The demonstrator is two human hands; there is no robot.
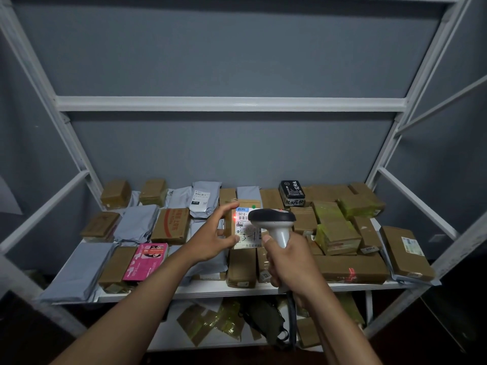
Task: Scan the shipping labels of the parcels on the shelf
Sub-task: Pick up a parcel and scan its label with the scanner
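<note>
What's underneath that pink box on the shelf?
The pink box lies on a brown box, whose left part shows. Grey bags lie beside them. Whatever is beneath the pink box's right part is covered.

Both bare forearms stretched forward and converging. Left hand (210, 239) raised, thumb low, fingers arched over the top edge of a parcel (243, 227), gripping it upright. Right hand (286, 259) fisted round a scanner (274, 225) handle, thumb up along it.
</note>
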